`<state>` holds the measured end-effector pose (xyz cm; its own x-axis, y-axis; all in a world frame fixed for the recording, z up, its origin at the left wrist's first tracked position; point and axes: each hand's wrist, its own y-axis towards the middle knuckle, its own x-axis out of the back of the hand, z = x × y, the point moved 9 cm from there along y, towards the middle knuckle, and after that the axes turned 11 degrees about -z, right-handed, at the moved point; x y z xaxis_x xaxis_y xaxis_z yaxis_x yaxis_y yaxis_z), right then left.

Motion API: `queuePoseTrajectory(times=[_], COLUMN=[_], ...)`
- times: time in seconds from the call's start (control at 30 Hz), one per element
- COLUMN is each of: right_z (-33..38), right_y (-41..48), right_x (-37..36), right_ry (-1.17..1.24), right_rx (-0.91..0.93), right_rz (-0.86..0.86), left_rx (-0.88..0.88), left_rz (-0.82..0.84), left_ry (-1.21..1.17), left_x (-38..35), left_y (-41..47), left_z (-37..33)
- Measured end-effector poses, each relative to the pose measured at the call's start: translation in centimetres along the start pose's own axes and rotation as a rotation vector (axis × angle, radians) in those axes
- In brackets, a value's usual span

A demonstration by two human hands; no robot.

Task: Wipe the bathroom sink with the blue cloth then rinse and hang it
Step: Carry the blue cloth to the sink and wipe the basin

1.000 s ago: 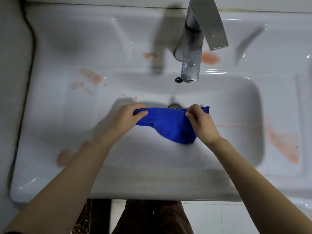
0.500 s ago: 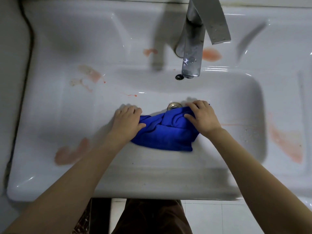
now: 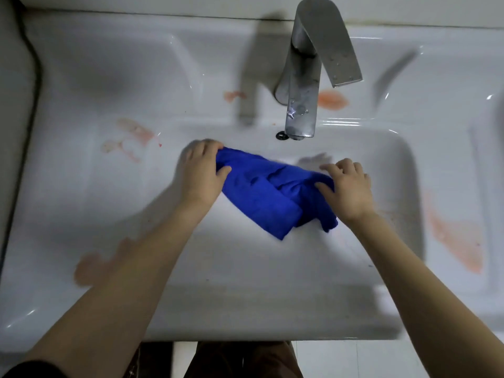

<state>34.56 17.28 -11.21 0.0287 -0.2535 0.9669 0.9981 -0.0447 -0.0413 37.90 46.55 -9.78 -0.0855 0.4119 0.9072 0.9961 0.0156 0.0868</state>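
Observation:
A crumpled blue cloth (image 3: 268, 195) lies across the bottom of the white sink basin (image 3: 272, 268), stretched between my hands. My left hand (image 3: 203, 174) grips its upper left end, fingers curled over the fabric and thumb underneath. My right hand (image 3: 347, 186) holds the right end, thumb tucked into the folds while the fingers spread over the basin. The cloth covers the drain. Orange-pink stains mark the sink's deck on the left (image 3: 133, 137), the right (image 3: 455, 241) and beside the tap.
A steel tap (image 3: 302, 99) stands at the back, its spout over the basin and its lever pointing right; no water runs. A small overflow hole (image 3: 281, 135) sits under the spout. Grey wall borders the sink's left side. White floor tiles show below the front edge.
Both hands have spread apart with the cloth, the left one up and to the left, stretching it out. The cloth now hides the drain.

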Motion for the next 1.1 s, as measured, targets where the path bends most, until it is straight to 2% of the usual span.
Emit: queuePoseTrajectory(times=[0.03,0.1,0.17,0.2,0.23,0.3,0.4,0.5,0.57,0.7,0.8,0.87,0.97,1.03,1.1], right_z=[0.5,2.4,3.6,3.6,3.3,2.5,2.1,1.8,1.7,1.6,1.8,2.2,3.2,4.1,5.1], right_y=[-0.2,-1.0,-2.1,-2.5,-2.8,-3.4,-3.6,-3.3,-3.3,-3.7,-4.0,-4.2,-2.8,-1.4,-0.5], right_x=[-0.2,-0.5,-1.3,-2.2,-3.2,-5.3,-6.3,-6.2,-6.1,-5.5,-4.9,-4.7,-2.9,-2.0,-2.3], right_ry=[-0.044,0.015,0.077,0.097,0.103,0.071,0.072,0.118,0.139,0.154,0.164,0.220,0.356,0.314,0.219], right_rx=[0.023,0.143,0.273,0.277,0.253,0.221,0.226,0.210,0.213,0.274,0.375,0.379,0.236,0.191,0.195], right_rz=[-0.030,-0.085,-0.100,-0.048,0.024,0.121,0.095,0.078,0.094,0.121,0.211,0.265,0.110,-0.042,-0.065], left_rx=[0.073,0.290,0.554,0.649,0.692,0.731,0.887,1.021,0.960,0.789,0.569,0.544,0.619,0.569,0.424], left_rz=[-0.051,-0.084,0.005,0.098,0.155,0.152,0.085,0.089,0.105,0.000,-0.066,-0.003,0.195,0.188,0.098], left_ry=[0.044,0.037,-0.091,-0.149,-0.198,-0.293,-0.462,-0.600,-0.566,-0.550,-0.333,-0.247,-0.261,-0.253,-0.114], left_x=[0.1,-0.2,-1.8,-3.2,-4.3,-5.7,-7.4,-8.5,-7.8,-4.0,-0.6,-0.4,-2.3,-1.7,0.2], left_y=[-0.6,-3.0,-5.8,-6.9,-7.5,-7.7,-7.8,-8.3,-8.4,-8.0,-6.7,-6.5,-7.7,-7.9,-7.7], left_z=[-0.1,0.5,1.2,1.0,0.5,-0.9,-2.2,-2.4,-2.0,1.4,4.2,5.2,5.9,5.6,5.1])
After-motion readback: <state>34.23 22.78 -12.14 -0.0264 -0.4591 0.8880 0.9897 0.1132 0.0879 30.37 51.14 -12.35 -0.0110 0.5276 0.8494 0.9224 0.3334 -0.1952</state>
